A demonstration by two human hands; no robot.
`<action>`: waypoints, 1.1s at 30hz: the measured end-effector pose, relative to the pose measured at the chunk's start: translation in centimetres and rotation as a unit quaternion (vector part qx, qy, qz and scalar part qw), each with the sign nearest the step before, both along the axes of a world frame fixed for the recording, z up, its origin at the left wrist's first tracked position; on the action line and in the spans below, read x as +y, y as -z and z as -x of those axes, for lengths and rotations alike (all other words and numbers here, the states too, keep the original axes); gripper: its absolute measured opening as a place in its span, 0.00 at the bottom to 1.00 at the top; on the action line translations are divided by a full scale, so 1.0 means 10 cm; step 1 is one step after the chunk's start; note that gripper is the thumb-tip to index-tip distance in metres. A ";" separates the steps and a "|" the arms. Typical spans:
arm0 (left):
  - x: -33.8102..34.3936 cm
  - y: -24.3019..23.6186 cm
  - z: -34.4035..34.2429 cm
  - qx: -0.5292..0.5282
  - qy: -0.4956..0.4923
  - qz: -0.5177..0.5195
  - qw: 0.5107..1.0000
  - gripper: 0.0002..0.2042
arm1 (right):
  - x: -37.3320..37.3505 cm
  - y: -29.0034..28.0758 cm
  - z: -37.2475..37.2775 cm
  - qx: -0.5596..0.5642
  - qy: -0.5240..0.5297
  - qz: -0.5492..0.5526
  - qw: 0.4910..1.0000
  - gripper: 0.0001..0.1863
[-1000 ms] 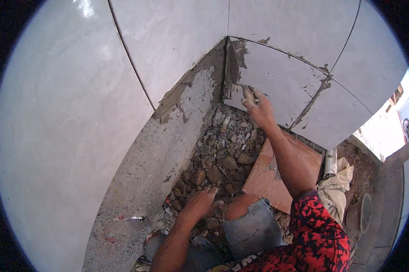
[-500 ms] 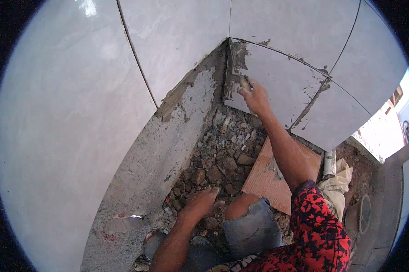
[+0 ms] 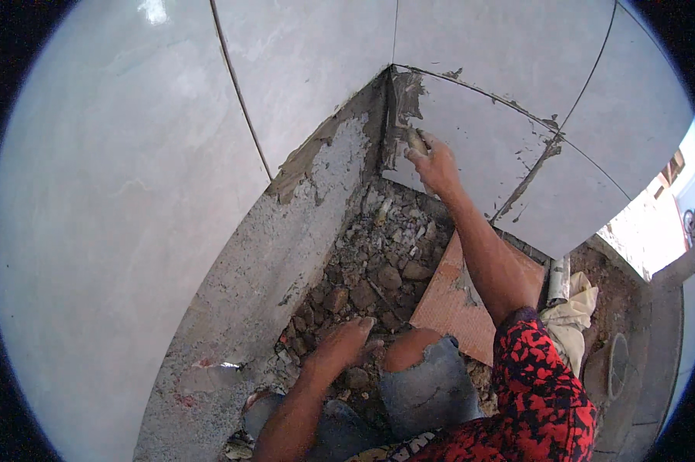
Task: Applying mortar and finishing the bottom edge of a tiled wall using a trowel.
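My right hand point(image 3: 437, 163) is closed around the handle of a small trowel point(image 3: 415, 140). Its blade is hard to make out against grey mortar point(image 3: 406, 94) smeared along the left edge of a white wall tile point(image 3: 470, 131) in the corner. Down beside my bent knee point(image 3: 410, 350), my left hand point(image 3: 347, 339) hovers over the rubble, back upward. Its fingers are mostly hidden and dark, so their hold does not show.
Large pale tiles point(image 3: 132, 177) cover the left wall above a rough cement base point(image 3: 239, 269). Rubble point(image 3: 363, 292) fills the ground below. An orange ribbed tile point(image 3: 455, 308) lies under my right forearm, near a white pipe point(image 3: 559, 279), a cream cloth point(image 3: 572, 316) and a round container point(image 3: 618, 366).
The view has shifted very slightly. My right hand with the trowel stays at the tile's left edge, and my left hand remains by the knee.
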State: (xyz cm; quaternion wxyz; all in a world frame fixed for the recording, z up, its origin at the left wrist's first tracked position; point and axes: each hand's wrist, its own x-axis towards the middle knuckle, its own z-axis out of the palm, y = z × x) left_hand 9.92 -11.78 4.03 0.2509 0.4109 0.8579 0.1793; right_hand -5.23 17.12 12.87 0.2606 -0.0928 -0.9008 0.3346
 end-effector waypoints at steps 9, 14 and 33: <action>0.01 -0.09 -0.02 -0.005 -0.010 0.009 1.000 0.20 | -0.07 0.03 -0.09 0.045 -0.005 -0.094 0.995 0.26; 0.01 -0.08 -0.02 -0.011 -0.011 0.034 0.999 0.19 | -0.31 -0.02 -0.31 0.008 -0.023 -0.065 0.998 0.25; 0.02 0.06 -0.05 -0.014 -0.030 -0.026 0.999 0.23 | -0.76 0.10 -1.02 0.005 -0.057 -0.052 0.997 0.28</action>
